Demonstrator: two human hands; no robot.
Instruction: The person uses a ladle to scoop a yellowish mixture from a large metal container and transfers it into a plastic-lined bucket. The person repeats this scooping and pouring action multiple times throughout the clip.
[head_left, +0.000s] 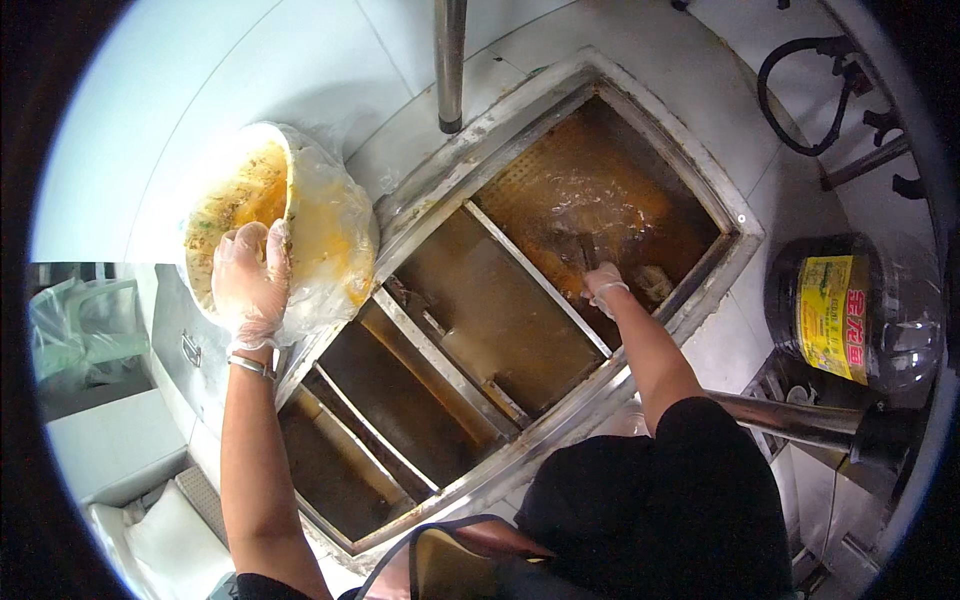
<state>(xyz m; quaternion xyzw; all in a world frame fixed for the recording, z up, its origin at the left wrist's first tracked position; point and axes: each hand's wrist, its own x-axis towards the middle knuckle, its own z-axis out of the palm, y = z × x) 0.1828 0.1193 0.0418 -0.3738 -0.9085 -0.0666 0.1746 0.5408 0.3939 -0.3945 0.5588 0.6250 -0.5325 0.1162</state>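
Note:
My left hand (251, 285), in a clear thin plastic glove, grips the rim of a round, food-stained container (330, 232) that has a clear plastic bag around its outside. The container is tilted, its inside coated with orange and brown residue. My right hand (606, 285), also gloved, is low over the right compartment of a metal-framed grease trap (487, 169), closed on a dark handle (587, 251). The handle's far end is hidden in the murky brown liquid (592, 187), which ripples there. A pale lump (652, 281) lies beside that hand in the same compartment.
Metal dividers (540, 277) split the trap into several liquid-filled compartments. A metal pipe (450, 67) stands beyond it. At right are a large plastic oil bottle (862, 311), a black hose (765, 97) and a metal bar (787, 416). A white bag (176, 532) lies lower left.

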